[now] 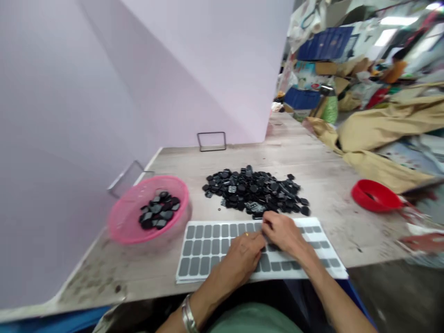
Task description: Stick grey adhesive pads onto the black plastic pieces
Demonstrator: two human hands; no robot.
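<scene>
A white sheet with rows of grey rounded-rectangle stickers [196, 247] lies at the table's front edge, on what looks like a stack of similar sheets. Over its middle, my left hand [243, 254] has its fingers bent and drawn together, with the fingertips close to those of my right hand. My right hand [282, 231] is closed in a pinch at the sheet's upper middle. Whatever lies between the fingers is hidden or too small to name. Just beyond the hands spreads a heap of small black plastic pieces [255, 187].
At left stands a pink basket [120, 222] with several black pieces inside. A red bowl [373, 199] sits at right, near tan cloth [388, 129]. A lilac panel [190, 69] rises behind the table [333, 194], with a thin black wire frame [212, 150] at its foot.
</scene>
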